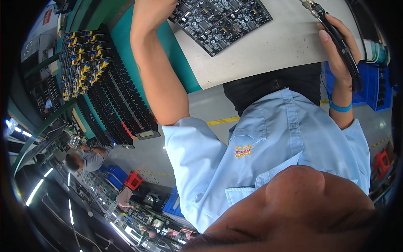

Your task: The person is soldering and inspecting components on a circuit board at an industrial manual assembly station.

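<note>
A dark circuit board panel, divided into several sections full of small components, lies on the pale work surface. My left hand is at the panel's left corner; its fingers run out past the top edge of the view, so their grip is hidden. To the right of the panel, my right hand is closed around a slim black tool with a metal fitting at its upper end. The tool is held at a slant above the surface's right side, and its very tip is cut off.
On the left, a rack holds several upright boards with yellow and blue parts. A green mat borders the work surface. Blue bins stand below right. Farther back are other people and a red stool.
</note>
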Demonstrator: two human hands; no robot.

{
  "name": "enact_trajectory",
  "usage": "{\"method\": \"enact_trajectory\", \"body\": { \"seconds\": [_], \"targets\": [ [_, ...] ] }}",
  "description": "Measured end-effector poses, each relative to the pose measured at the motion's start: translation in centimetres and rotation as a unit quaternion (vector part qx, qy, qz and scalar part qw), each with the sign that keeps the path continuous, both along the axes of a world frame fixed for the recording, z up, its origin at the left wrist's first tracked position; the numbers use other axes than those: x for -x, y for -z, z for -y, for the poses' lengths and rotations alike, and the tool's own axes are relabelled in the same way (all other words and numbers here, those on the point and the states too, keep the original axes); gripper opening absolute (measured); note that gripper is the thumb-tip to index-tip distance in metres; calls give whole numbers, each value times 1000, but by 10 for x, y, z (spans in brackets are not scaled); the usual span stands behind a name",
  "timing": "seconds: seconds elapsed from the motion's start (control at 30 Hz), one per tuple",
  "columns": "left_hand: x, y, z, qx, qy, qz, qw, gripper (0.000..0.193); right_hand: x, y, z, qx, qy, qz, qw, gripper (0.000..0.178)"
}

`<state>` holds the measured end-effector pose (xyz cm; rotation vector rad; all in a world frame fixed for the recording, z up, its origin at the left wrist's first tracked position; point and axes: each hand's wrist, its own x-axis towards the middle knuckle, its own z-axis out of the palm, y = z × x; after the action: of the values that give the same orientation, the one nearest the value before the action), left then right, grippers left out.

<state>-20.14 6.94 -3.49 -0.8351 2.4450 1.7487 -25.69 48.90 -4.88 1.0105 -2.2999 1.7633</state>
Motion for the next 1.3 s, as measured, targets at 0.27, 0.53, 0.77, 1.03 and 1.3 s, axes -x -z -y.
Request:
{"method": "enact_trajectory", "body": {
  "seconds": [0.27,0.53,0.77,1.03,1.3],
  "targets": [
    [-2,11,18,-39,41,-75,996,16,1,0,1,-24,-3,-11,1000,39],
    [1,-30,-31,233,48,12,971,15,2,2,0,-17,-16,-11,1000,38],
    [3,-22,-23,187,91,-36,978,15,-1,-1,1,-19,-13,8,1000,38],
    [7,-20,-28,117,114,-83,983,15,2,1,0,-16,-28,-17,999,38],
    [7,-25,-40,77,101,-128,984,14,6,0,-1,-25,-36,-42,998,38]
  ]
}}
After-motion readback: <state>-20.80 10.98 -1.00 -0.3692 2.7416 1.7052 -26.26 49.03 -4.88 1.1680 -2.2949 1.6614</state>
